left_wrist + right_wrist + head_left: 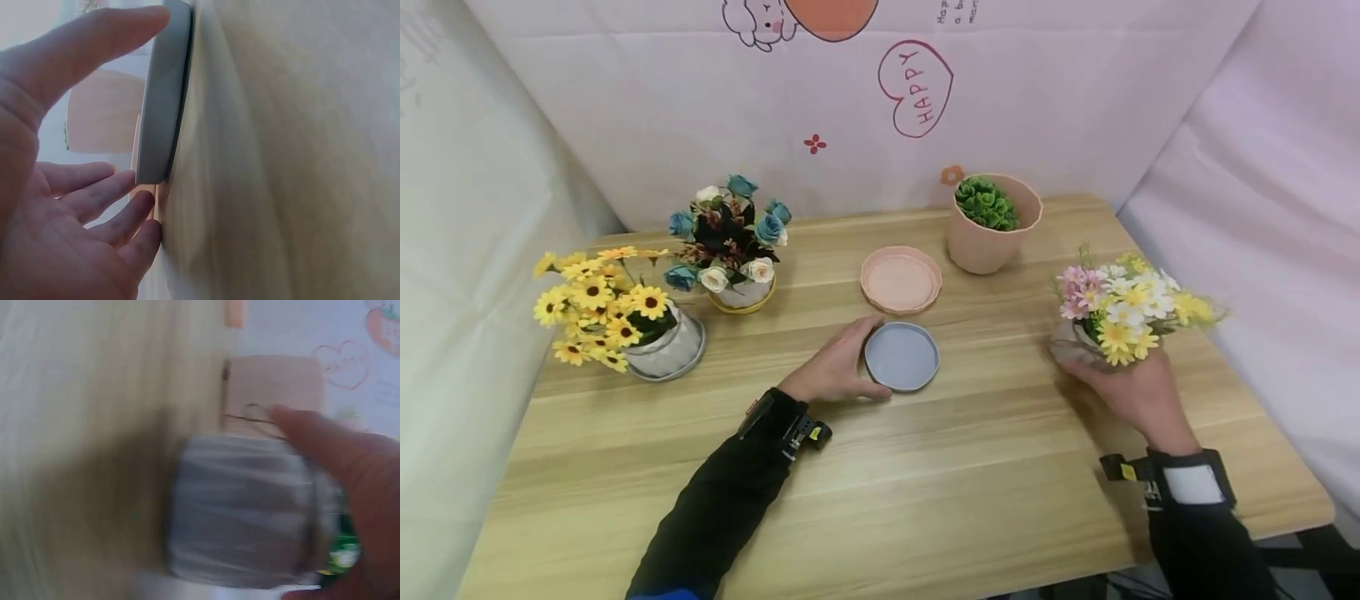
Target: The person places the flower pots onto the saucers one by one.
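Observation:
On the table, a small blue-grey saucer (pixel 902 357) lies within the spread of my left hand (pixel 838 362). Thumb and fingertips reach its rim from the left, the fingers loosely extended and the palm away from it. The left wrist view shows the saucer (pixel 164 94) edge-on, thumb at one end, a fingertip at the other. My right hand (pixel 1138 396) grips a grey flowerpot (pixel 1071 343) of pink, white and yellow artificial flowers (pixel 1123 308). In the blurred right wrist view, the thumb lies along the side of the tilted pot (pixel 240 509).
A pink saucer (pixel 901 280) lies just behind the blue-grey one. Back right stands a pink pot (pixel 988 237) with a green plant. To the left are a pot of yellow flowers (pixel 595 304) and a pot of blue and white roses (pixel 733 237). A printed cloth (pixel 1060 108) hangs behind.

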### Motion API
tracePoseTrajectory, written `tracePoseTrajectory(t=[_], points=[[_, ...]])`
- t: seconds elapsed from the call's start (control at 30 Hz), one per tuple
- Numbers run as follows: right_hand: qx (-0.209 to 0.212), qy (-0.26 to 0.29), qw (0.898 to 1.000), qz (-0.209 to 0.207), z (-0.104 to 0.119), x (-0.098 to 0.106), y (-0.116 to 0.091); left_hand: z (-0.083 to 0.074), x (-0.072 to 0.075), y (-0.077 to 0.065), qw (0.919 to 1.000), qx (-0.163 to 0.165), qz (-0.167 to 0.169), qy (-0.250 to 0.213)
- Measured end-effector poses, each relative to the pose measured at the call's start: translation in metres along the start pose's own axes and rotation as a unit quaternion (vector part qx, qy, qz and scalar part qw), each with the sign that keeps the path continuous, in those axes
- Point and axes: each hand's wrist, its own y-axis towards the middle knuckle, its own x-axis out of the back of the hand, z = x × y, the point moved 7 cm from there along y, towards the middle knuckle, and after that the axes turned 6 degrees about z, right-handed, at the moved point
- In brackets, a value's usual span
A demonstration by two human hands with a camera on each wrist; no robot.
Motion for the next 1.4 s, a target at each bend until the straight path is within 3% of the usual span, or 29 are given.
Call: tracePoseTrajectory(t=[0.03,0.17,0.33,0.57,0.73,1.4], points=[[0.019,0.034,0.999,-0.020,-0.001,0.000,0.004,0.000,-0.001,0.000,1.0000,-0.002,0.001,0.000],[0.014,0.103,0.993,-0.052,-0.003,-0.002,0.012,-0.001,-0.004,0.001,0.9999,-0.010,0.005,-0.002],[0.010,0.137,0.987,-0.078,0.005,-0.002,0.010,0.001,-0.006,0.002,0.9999,-0.005,0.011,-0.006],[0.022,0.154,0.982,-0.102,0.007,-0.002,0.009,0.002,-0.004,0.002,0.9999,0.008,0.009,-0.012],[-0.008,0.154,0.982,-0.112,0.003,-0.002,0.009,0.001,-0.002,0.003,0.9999,0.006,0.003,-0.014],[-0.029,0.145,0.985,-0.085,0.004,-0.006,0.014,0.006,0.000,0.003,0.9997,0.013,0.006,-0.022]])
